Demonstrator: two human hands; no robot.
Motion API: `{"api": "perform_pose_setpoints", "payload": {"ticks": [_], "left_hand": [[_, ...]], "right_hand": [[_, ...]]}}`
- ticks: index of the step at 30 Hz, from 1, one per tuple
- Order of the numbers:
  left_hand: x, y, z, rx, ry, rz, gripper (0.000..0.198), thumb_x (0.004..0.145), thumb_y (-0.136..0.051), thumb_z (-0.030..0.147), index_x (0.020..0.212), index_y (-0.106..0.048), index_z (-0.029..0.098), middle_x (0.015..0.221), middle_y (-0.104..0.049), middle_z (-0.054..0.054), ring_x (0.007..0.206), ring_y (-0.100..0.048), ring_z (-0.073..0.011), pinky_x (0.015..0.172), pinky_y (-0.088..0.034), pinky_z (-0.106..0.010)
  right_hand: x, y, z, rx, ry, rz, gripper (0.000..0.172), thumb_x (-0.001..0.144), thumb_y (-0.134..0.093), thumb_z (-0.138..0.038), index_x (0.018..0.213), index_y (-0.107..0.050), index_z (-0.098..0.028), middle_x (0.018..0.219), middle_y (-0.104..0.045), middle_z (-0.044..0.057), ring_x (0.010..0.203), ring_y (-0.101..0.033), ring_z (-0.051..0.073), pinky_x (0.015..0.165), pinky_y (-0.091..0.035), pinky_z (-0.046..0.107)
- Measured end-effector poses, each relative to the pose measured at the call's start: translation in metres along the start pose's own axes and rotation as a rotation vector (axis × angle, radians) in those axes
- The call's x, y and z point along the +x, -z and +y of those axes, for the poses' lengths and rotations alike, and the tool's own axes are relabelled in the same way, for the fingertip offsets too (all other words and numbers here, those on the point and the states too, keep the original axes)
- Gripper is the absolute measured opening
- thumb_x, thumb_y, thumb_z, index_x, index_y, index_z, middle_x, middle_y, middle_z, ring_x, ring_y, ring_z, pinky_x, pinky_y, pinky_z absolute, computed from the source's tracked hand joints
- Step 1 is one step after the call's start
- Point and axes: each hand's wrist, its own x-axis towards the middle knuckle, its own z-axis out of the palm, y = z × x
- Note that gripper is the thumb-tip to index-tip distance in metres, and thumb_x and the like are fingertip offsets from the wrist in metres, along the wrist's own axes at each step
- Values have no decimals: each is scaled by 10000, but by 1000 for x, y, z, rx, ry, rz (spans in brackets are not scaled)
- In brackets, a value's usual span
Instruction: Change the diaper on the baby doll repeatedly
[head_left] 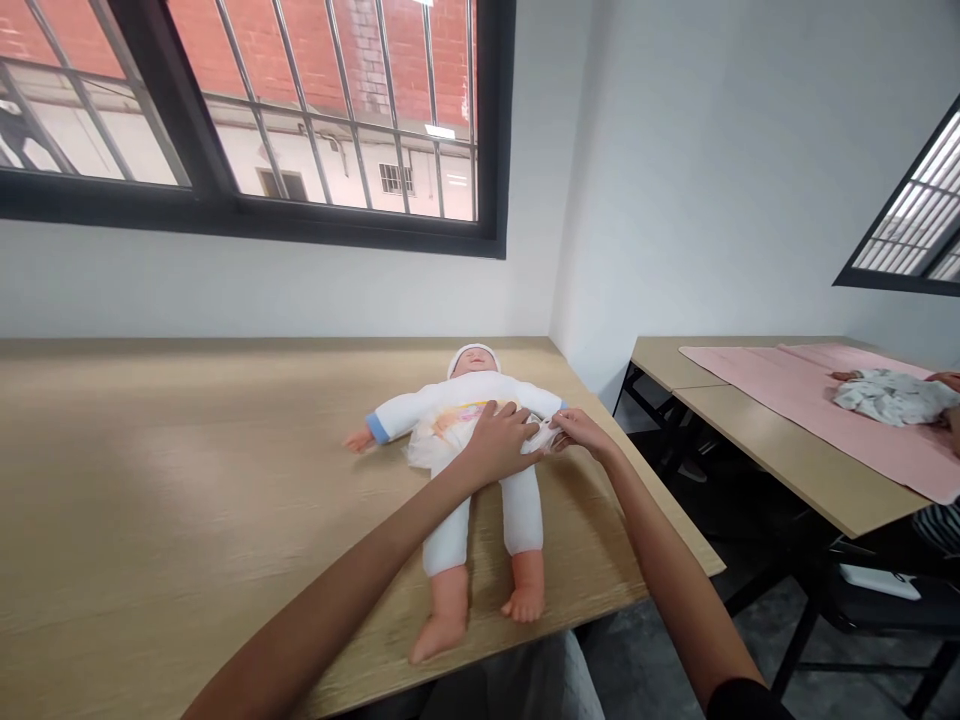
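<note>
Beneath the barred window, a doll is lying on the tabletop, a probably light, soft, tearable diaper crossing its waist, your loosely spread left hand resting on it, your right hand pinching the diaper's right edge, likely the best hold.

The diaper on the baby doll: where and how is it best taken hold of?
Probably pinch the diaper by its flared left edge, coming from the left: that part sticks out beside the baby doll, clear of the left hand.
</note>
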Motion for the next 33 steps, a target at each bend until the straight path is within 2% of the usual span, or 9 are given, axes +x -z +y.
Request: {"api": "perform_pose_setpoints", "payload": {"ticks": [4, 7, 11, 15, 18, 22, 26, 29, 33], "left_hand": [[9, -3, 4, 4, 105, -40, 324, 794, -623, 502, 857, -681, 189, 975, -652, -93, 983, -526, -281, 812, -339, -427], [14, -8, 3, 18, 153, -43, 202, 842, -567, 331, 760, -669, 179, 930, -660, -95, 952, -520, -271, 803, -318, -427], [14, -10, -1, 17, 158, -42, 236, 878, -456, 202, 774, -664, 163, 941, -660, -95, 950, -513, -258, 800, -306, -425], [13, -10, -3, -16, 172, -49, 273, 910, -406, 205, 805, -653, 153, 943, -655, -101, 975, -510, -261, 818, -306, -426], [12, -10, -3, -24, 189, -42, 288, 919, -386, 207, 797, -640, 153, 951, -652, -103, 969, -504, -256, 830, -304, -423], [11, -10, -2, -25, 200, -26, 270, 907, -388, 181, 785, -627, 155, 944, -653, -104, 943, -503, -252, 819, -305, -415], [11, -10, -1, -7, 223, -17, 289, 916, -374, 195, 793, -632, 145, 947, -647, -112, 933, -511, -249, 824, -307, -409], [12, -13, -1, 13, 248, 0, 277, 911, -387, 204, 810, -638, 142, 950, -640, -113, 939, -516, -251, 831, -306, -410], [12, -15, -2, 6, 252, 4, 257, 904, -399, 197, 842, -643, 146, 957, -636, -108, 960, -519, -253, 843, -305, -412]], "right_hand": [[-3, -9, -5, 89, 38, -64, 128, 791, -558, -248, 723, -584, -143, 643, -673, 64, 557, -648, 151, 557, -518, 241], [-3, -10, -6, 128, 52, -80, 171, 797, -614, -319, 769, -590, -152, 680, -678, 59, 618, -661, 160, 594, -522, 251], [-6, -4, -7, 145, 79, -184, 297, 781, -672, -436, 847, -597, -157, 849, -691, 74, 791, -663, 173, 713, -523, 281], [-8, -3, -7, 132, 217, -268, 353, 640, -809, -296, 899, -606, -170, 940, -667, 45, 886, -631, 159, 808, -491, 283], [-7, -8, -6, 163, 268, -244, 359, 603, -822, -248, 877, -599, -184, 895, -655, 19, 854, -628, 146, 829, -481, 294], [-3, -14, -2, 129, 297, -186, 321, 614, -812, -288, 856, -629, -184, 880, -667, 26, 871, -627, 162, 858, -475, 320], [-1, -9, -2, 63, 289, -122, 269, 661, -770, -347, 834, -678, -163, 874, -685, 46, 856, -620, 167, 841, -462, 319], [-2, -2, -2, 98, 267, -58, 254, 675, -751, -347, 822, -665, -160, 851, -686, 42, 788, -611, 146, 807, -457, 306], [-4, -2, -2, 133, 236, -141, 334, 642, -781, -290, 903, -602, -183, 865, -687, 33, 829, -618, 155, 796, -456, 300]]}}
